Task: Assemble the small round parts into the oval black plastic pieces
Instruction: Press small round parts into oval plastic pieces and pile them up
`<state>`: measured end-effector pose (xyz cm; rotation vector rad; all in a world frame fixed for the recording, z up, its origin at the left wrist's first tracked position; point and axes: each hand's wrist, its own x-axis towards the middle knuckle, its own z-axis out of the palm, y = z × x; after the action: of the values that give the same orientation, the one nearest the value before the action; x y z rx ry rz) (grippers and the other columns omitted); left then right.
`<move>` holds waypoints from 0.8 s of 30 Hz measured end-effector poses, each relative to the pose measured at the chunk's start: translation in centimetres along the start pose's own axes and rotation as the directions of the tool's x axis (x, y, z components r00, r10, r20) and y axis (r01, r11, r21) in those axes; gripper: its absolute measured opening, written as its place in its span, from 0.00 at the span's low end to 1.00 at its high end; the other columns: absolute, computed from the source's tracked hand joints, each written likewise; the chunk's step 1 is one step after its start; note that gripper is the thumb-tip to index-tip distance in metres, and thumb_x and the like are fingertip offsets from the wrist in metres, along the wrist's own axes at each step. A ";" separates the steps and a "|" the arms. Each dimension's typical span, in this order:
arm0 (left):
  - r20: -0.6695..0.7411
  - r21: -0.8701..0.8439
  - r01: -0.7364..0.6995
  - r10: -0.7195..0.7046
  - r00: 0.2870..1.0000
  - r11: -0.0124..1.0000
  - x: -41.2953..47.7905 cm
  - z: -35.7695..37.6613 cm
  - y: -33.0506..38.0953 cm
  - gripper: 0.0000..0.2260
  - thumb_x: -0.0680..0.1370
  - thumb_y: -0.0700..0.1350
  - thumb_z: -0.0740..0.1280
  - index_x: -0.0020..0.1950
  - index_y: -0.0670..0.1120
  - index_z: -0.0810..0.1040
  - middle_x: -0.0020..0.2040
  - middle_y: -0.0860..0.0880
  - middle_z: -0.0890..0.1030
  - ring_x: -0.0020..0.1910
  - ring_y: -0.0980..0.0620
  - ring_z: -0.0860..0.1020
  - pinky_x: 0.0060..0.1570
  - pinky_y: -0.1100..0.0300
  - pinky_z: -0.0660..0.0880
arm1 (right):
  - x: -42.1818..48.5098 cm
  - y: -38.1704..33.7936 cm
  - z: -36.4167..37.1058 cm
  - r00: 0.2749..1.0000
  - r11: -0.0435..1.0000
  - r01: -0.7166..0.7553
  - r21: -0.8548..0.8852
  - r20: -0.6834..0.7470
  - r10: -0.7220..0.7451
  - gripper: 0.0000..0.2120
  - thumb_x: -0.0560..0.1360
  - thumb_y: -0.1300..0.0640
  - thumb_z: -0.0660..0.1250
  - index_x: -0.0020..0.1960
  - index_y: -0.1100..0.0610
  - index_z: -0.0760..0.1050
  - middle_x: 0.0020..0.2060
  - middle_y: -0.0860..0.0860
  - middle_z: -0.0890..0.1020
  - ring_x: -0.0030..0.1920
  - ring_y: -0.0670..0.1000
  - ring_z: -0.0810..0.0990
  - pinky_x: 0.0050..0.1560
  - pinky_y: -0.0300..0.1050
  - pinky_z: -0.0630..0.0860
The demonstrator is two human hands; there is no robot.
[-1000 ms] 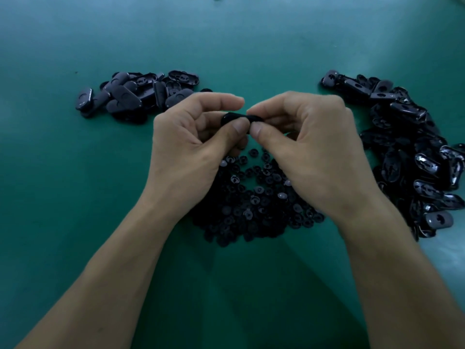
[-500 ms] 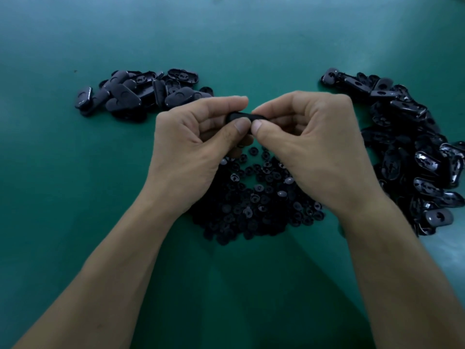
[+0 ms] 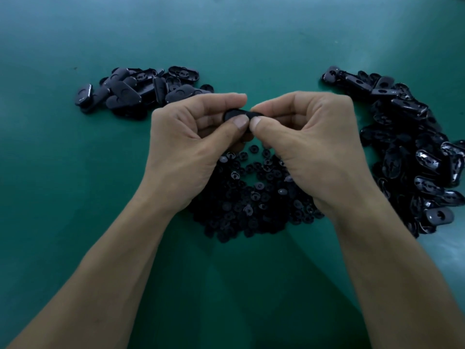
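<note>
Still clamping one oval black piece (image 3: 237,114) between left hand (image 3: 186,147) and right hand (image 3: 312,147), thumbs tip to tip on its near edge, above the heap of small round parts (image 3: 251,200). Barely differs from half a second ago: same pinch, same spot. Flanked on the green table (image 3: 50,197) by a left pile (image 3: 141,91) and a right pile (image 3: 415,152) of oval pieces.

Oval piece (image 3: 235,113) pinched between fingertips of left hand (image 3: 191,149) and right hand (image 3: 312,147), thumbs on near edge. Round parts pile (image 3: 254,200) on table (image 3: 63,222), below fingers, toward wrists. Left pile (image 3: 136,91) beyond and left of left fingers. Right pile (image 3: 415,157) right of right fingers, running nearer past wrist.
</note>
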<state>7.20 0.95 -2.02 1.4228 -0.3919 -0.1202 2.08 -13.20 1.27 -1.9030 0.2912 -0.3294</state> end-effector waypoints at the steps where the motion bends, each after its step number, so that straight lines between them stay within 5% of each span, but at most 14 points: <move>1: -0.004 -0.003 0.004 -0.004 1.000 1.000 0.0 0.0 0.0 0.09 0.76 0.33 0.72 0.53 0.44 0.82 0.40 0.53 0.86 0.40 0.58 0.84 0.43 0.66 0.80 | 0.0 0.0 0.0 1.000 1.000 -0.008 0.007 -0.003 0.008 0.01 0.71 0.57 0.74 0.42 0.51 0.84 0.34 0.44 0.86 0.37 0.43 0.85 0.42 0.43 0.81; 11: -0.066 0.009 0.020 -0.020 0.998 1.000 -0.1 -0.1 0.0 0.08 0.72 0.36 0.75 0.46 0.48 0.85 0.38 0.48 0.87 0.37 0.51 0.85 0.41 0.60 0.81 | -0.1 -0.1 -0.3 0.998 1.000 0.014 -0.007 0.062 -0.013 0.05 0.73 0.61 0.75 0.44 0.51 0.84 0.35 0.44 0.86 0.37 0.41 0.85 0.43 0.37 0.79; 17: -0.097 0.021 -0.006 0.008 0.995 1.000 -0.1 0.0 0.1 0.07 0.75 0.35 0.72 0.48 0.45 0.82 0.35 0.50 0.85 0.32 0.55 0.82 0.35 0.64 0.78 | 0.1 -0.3 -0.3 0.998 0.998 -0.021 -0.067 0.062 0.025 0.07 0.75 0.59 0.73 0.51 0.51 0.85 0.40 0.45 0.87 0.43 0.41 0.85 0.52 0.43 0.82; 24: -0.281 -0.174 0.012 -0.062 0.958 0.985 0.7 -0.4 0.1 0.08 0.80 0.32 0.65 0.58 0.40 0.76 0.46 0.46 0.80 0.43 0.51 0.79 0.43 0.61 0.78 | 0.3 0.1 -2.3 0.989 0.868 -0.122 -0.482 -0.135 0.064 0.13 0.78 0.54 0.69 0.62 0.48 0.81 0.55 0.45 0.83 0.50 0.42 0.79 0.56 0.35 0.74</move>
<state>7.94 1.15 -1.83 1.2551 -0.1124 0.0222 1.48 -15.33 1.97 -2.3637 0.5882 -0.3202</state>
